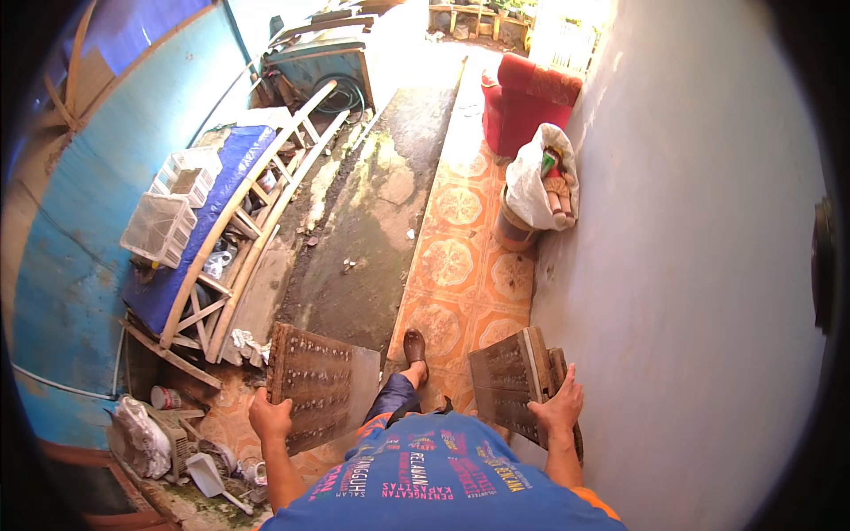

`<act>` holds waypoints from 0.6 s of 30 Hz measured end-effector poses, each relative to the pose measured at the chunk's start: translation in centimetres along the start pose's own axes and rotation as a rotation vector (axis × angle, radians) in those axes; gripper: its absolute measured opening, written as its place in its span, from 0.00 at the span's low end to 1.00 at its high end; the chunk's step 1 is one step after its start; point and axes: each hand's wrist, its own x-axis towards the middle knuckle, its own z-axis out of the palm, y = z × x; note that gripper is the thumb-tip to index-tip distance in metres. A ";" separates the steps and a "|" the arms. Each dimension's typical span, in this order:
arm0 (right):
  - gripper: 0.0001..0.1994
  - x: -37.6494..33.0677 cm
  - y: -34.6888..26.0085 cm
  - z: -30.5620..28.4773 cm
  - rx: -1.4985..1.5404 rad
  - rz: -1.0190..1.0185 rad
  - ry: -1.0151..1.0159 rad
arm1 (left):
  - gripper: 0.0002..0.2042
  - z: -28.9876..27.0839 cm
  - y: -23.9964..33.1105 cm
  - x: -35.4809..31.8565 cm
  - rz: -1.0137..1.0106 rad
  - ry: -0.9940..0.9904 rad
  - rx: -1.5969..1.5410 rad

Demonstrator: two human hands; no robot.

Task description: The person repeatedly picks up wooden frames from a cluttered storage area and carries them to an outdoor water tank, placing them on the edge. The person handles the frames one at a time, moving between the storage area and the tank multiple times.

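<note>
My left hand (271,416) grips the outer edge of a brown wooden board (317,385) marked with rows of pale specks and dark stains. It hangs upright beside my left leg. On the other side, my right hand (558,409) is closed around the edge of a stack of similar wooden boards (509,376), held close to the white wall. Some fingers of both hands are hidden behind the boards. One foot in a brown shoe (414,347) is forward on the orange patterned tiles (443,265).
Along the right wall stand a bucket (515,226) with a white sack (529,190) holding a doll, and a red armchair (522,106). Leftward are a wooden ladder (243,208), white crates (159,228) on blue sheeting, and a white dustpan (206,473).
</note>
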 end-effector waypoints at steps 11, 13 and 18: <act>0.60 18.1 -10.6 -1.2 -0.066 0.027 -0.039 | 0.12 10.8 11.4 14.6 -0.090 -0.160 0.099; 0.60 21.9 -12.6 -1.4 -0.078 0.048 -0.046 | 0.12 11.9 13.5 17.1 -0.067 -0.123 0.098; 0.61 29.1 -17.0 -1.1 -0.068 0.006 -0.033 | 0.13 13.3 18.9 24.0 -0.014 -0.101 0.111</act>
